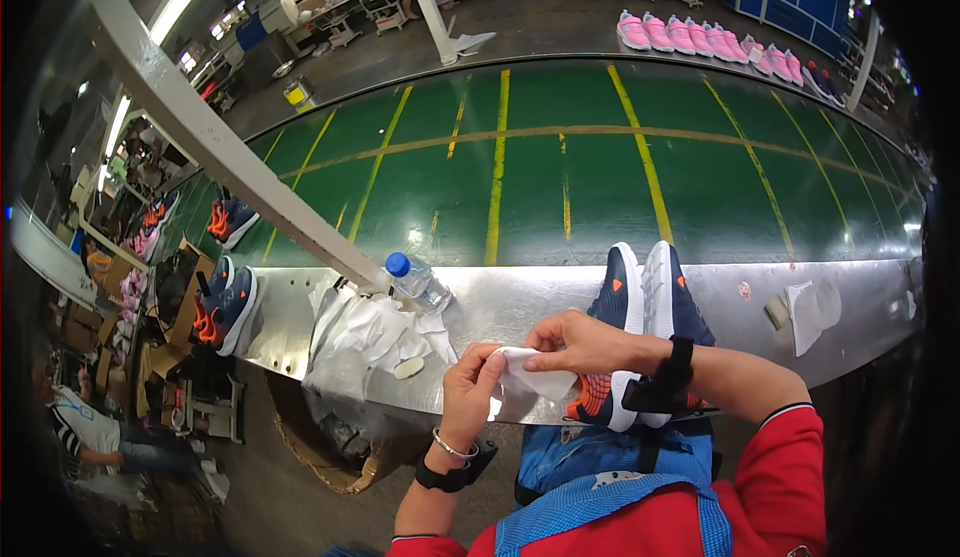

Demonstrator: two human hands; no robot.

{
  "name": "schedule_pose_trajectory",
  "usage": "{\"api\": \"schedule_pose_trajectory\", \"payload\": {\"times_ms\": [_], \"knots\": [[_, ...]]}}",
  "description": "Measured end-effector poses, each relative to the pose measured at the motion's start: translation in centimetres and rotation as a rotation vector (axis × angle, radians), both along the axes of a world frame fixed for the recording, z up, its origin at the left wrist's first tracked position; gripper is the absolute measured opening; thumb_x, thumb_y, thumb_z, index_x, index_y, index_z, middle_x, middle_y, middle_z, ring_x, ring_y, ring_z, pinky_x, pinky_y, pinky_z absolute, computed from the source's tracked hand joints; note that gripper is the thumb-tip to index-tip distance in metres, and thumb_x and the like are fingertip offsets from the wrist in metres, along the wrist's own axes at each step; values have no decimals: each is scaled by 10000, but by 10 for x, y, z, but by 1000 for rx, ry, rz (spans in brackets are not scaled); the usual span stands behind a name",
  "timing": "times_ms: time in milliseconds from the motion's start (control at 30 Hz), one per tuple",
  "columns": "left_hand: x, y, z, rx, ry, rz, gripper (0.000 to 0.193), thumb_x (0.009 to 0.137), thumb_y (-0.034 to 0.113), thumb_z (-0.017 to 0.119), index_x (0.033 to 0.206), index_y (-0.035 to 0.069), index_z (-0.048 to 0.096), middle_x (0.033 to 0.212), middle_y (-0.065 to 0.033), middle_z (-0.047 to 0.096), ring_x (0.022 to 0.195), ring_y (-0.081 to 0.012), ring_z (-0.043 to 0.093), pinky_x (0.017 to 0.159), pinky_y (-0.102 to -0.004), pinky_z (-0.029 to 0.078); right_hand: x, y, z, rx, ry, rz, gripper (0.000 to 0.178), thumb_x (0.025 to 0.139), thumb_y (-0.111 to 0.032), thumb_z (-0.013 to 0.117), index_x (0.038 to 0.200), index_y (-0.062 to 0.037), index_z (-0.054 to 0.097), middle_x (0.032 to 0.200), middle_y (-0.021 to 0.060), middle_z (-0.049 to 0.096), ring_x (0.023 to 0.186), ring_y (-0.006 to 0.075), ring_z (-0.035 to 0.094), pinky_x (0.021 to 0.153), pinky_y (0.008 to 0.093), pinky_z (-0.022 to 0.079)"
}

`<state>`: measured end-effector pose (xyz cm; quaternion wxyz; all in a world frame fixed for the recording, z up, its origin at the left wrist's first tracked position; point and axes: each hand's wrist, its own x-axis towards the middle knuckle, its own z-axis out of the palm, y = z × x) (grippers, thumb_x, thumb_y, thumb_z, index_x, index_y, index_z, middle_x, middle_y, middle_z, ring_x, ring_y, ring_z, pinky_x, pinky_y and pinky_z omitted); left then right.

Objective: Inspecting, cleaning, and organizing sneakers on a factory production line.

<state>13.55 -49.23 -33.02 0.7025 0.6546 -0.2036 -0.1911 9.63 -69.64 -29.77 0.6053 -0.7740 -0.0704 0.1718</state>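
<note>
Nearest us are the blue apron (610, 507) and the red sleeves (785, 467) that we wear, below the near edge of the steel surface (530, 302). Over that near edge, just left of the shoes, we hold a thin white sheet (545, 379) between our two hands. Our left hand (466, 389) pinches its left corner between thumb and fingertips; our right hand (572, 342) grips its upper edge, fingers closed narrowly on it. We cannot tell whether the sheet touches the shoes.

The pair of navy shoes (690, 307) runs from the far edge of the surface to its near edge, white soles facing each other, orange showing at the near end. Towards the left end of the surface we see a heap of crumpled white sheets (365, 332), with a blue-capped bottle (421, 283) just beside it. White scraps (815, 312) lie near the right end. Past the far edge stretches a green belt (570, 192) with yellow lines, and beyond its far edge stands a row of pink shoes (690, 37).
</note>
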Motion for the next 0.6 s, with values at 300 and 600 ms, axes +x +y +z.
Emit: {"api": "schedule_pose_trajectory", "payload": {"times_ms": [300,600], "knots": [[-31,0,10,69,115,-48,93,883,84,551,911,0,581,825,11,553,748,-58,489,645,-206,401,-58,19,-16,543,113,-132,155,871,-166,608,922,-23,576,789,-31,566,723,19,493,641,187,408],[-57,13,25,153,-1,-259,62,835,64,563,843,3,554,803,-38,527,690,-91,459,611,-213,361,-117,22,-19,486,160,-63,204,838,-196,645,896,-5,602,779,-7,557,694,38,508,585,183,396]]}}
